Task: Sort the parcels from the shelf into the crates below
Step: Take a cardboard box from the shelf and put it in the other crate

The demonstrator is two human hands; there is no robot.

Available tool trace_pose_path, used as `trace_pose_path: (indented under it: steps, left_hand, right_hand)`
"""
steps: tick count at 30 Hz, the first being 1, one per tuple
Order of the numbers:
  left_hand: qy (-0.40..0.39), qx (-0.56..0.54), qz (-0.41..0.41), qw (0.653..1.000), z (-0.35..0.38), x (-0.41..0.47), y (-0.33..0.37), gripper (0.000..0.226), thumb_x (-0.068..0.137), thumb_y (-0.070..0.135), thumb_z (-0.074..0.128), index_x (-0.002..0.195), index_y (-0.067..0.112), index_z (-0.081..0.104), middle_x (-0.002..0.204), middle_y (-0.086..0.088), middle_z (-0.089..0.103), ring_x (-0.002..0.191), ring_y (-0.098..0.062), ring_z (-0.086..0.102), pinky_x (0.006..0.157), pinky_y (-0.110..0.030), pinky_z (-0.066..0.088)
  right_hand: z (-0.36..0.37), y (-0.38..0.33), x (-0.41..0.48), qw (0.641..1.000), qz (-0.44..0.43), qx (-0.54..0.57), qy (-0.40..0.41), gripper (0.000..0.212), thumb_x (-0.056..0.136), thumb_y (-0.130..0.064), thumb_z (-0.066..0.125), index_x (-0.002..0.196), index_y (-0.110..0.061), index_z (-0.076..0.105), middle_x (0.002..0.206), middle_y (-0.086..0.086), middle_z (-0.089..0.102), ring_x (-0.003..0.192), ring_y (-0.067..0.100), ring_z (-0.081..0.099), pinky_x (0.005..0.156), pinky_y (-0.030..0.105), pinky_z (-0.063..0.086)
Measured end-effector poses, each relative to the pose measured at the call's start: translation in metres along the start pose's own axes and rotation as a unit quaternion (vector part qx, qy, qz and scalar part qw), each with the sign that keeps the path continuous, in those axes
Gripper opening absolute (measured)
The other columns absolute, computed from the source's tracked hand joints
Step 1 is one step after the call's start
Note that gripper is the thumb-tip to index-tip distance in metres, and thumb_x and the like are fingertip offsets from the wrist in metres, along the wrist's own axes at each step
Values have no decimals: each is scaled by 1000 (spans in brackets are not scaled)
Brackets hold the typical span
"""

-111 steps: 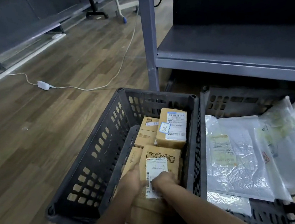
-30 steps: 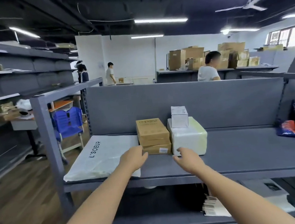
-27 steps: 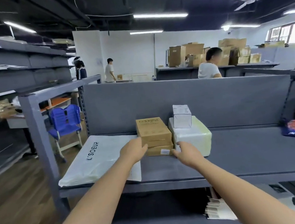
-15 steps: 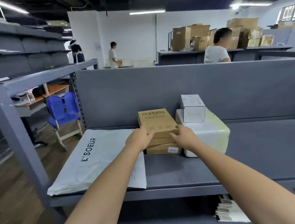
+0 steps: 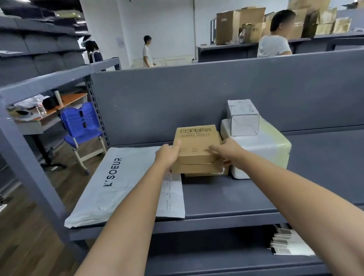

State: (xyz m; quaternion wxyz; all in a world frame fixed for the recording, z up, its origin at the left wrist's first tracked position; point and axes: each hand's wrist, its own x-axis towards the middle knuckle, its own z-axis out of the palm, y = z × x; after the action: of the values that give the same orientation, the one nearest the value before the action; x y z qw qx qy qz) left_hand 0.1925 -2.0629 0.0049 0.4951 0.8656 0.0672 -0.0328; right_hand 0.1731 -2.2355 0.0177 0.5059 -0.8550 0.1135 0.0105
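Observation:
A stack of flat brown cardboard boxes [image 5: 196,144] stands on the grey shelf [image 5: 319,180]. My left hand [image 5: 167,155] grips the stack's left side and my right hand [image 5: 226,152] grips its right side, both over the upper boxes. The upper boxes sit slightly askew on the lowest one. To the right lies a white wrapped parcel [image 5: 269,150] with a small white box [image 5: 243,116] on top. A flat white mailer bag [image 5: 117,182] printed K'SOEUR lies to the left. The crates are out of view.
A grey back panel [image 5: 216,92] closes the shelf behind the parcels. A shelf post [image 5: 19,162] stands at the left. A lower shelf holds a stack of papers [image 5: 285,242]. Beyond are a blue chair [image 5: 81,125], a desk, cartons and several people.
I went from the crate of brown boxes up to the shelf. Both hands reached forward and closed on the sides of the brown box stack, whose upper boxes have shifted slightly.

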Motion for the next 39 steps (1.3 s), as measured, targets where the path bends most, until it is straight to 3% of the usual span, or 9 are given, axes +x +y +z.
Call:
trace_pose_path:
  steps: [3, 8, 12, 19, 24, 28, 31, 34, 39]
  left_hand:
    - [17, -4, 27, 999, -3, -9, 0, 30, 97, 38, 40, 103, 13, 57, 110, -7, 56, 103, -29, 55, 91, -45, 51]
    - [11, -59, 3, 998, -9, -34, -6, 13, 97, 19, 43, 101, 15, 54, 121, -8, 59, 103, -27, 56, 89, -43, 51]
    - [-15, -102, -13, 995, -15, -65, -15, 29, 97, 25, 46, 123, 13, 47, 124, -11, 60, 95, -23, 57, 76, -36, 50]
    - [-15, -161, -36, 986, -16, -147, -32, 34, 90, 34, 55, 118, 14, 53, 111, -4, 66, 92, -24, 62, 91, -43, 53]
    - [-46, -189, -87, 977, -17, -225, -51, 59, 80, 38, 64, 128, 8, 47, 108, -10, 69, 90, -22, 68, 60, -30, 57]
    - [-33, -121, -50, 991, -6, -288, -53, 29, 80, 31, 67, 99, 11, 58, 87, -2, 65, 70, -11, 60, 52, -21, 45]
    - [-32, -30, 27, 999, 6, -322, -48, 33, 79, 29, 69, 104, 15, 51, 99, -1, 62, 81, -12, 57, 60, -22, 43]
    - [-42, -19, 68, 997, 12, -346, -43, 53, 80, 28, 71, 123, 13, 43, 109, 0, 57, 97, -15, 57, 76, -27, 49]
    - [-86, -77, 111, 987, 13, -370, -26, 36, 94, 11, 48, 129, 19, 50, 129, -4, 52, 118, -20, 52, 90, -36, 53]
  right_hand:
    - [0, 5, -7, 1000, 4, -7, 6, 43, 86, -22, 63, 119, 4, 55, 102, 10, 57, 90, 27, 58, 72, 35, 49]
    - [0, 13, -29, 1000, 4, -8, -2, 42, 87, -19, 64, 121, 2, 52, 114, 16, 59, 89, 25, 55, 67, 34, 49]
    - [-4, 19, -59, 1000, -20, 2, -3, 43, 89, -15, 61, 126, 1, 48, 127, 15, 56, 98, 22, 53, 79, 30, 44]
    - [-16, 31, -149, 998, -54, 35, -19, 49, 90, -9, 59, 135, -2, 41, 135, 14, 51, 123, 29, 51, 95, 33, 44]
    - [-19, 56, -219, 995, -77, -33, -52, 55, 87, -7, 56, 139, -7, 37, 139, 11, 49, 126, 27, 48, 101, 34, 43]
    - [-6, 63, -272, 991, -76, -11, -110, 57, 92, -26, 57, 143, -11, 36, 143, 7, 44, 129, 27, 45, 100, 36, 44]
    - [2, 54, -300, 987, -35, 92, -128, 61, 91, -42, 55, 142, -12, 38, 129, 3, 48, 112, 23, 47, 77, 32, 45]
    - [-2, 55, -314, 984, -26, 139, -106, 56, 89, -39, 61, 135, -10, 47, 126, 6, 56, 106, 24, 53, 87, 40, 48]
    - [-21, 64, -319, 988, -43, 135, -62, 60, 83, -39, 68, 130, -7, 49, 125, 12, 61, 100, 24, 58, 79, 35, 48]
